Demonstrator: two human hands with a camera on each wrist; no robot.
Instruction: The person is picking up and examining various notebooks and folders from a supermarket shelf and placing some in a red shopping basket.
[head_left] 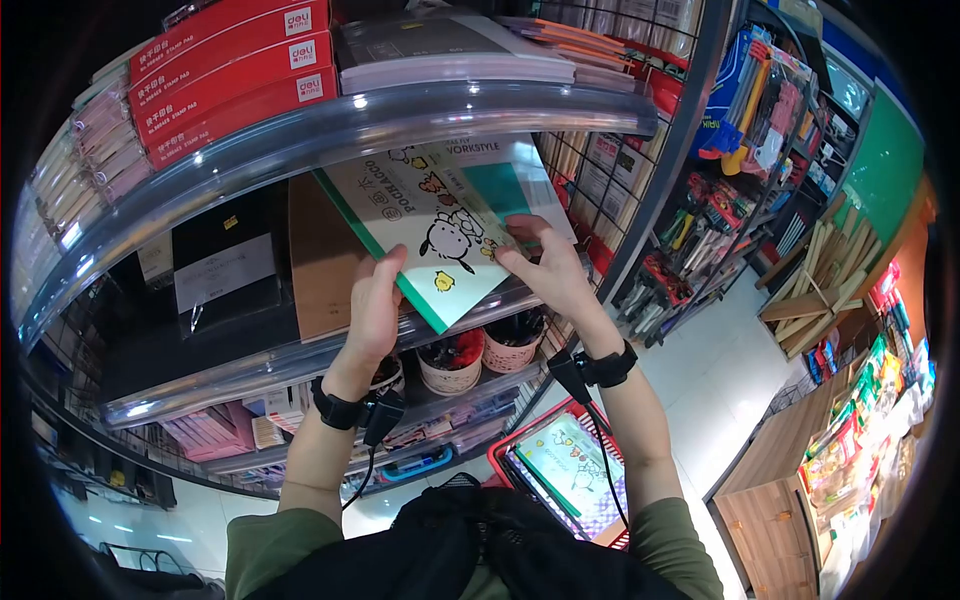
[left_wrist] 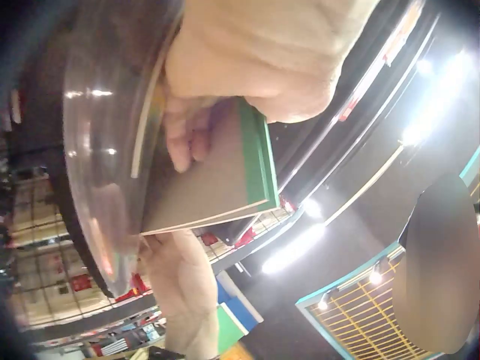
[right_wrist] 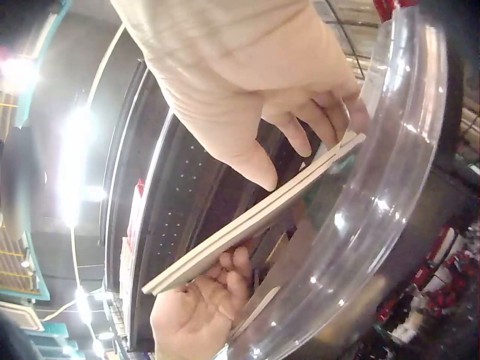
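Observation:
Two thin stacked notebooks (head_left: 445,235) with a green spine, a white dog and yellow chicks on the cover are tilted in front of a shelf. My left hand (head_left: 370,305) grips the green spine side, thumb along the edge; in the left wrist view its fingers (left_wrist: 187,142) curl against the underside. At the opposite edge my right hand (head_left: 550,265) holds the notebooks with bent fingers. The right wrist view shows the page edges (right_wrist: 247,217) side-on, the right hand (right_wrist: 232,82) above and the left hand (right_wrist: 199,315) below.
A clear shelf lip (head_left: 420,112) curves above the notebooks, with red stamp pad boxes (head_left: 235,80) over it. Patterned cups (head_left: 450,375) stand below. A red basket (head_left: 497,462) at my front holds a similar notebook (head_left: 570,465). Hanging goods (head_left: 745,120) are to the right.

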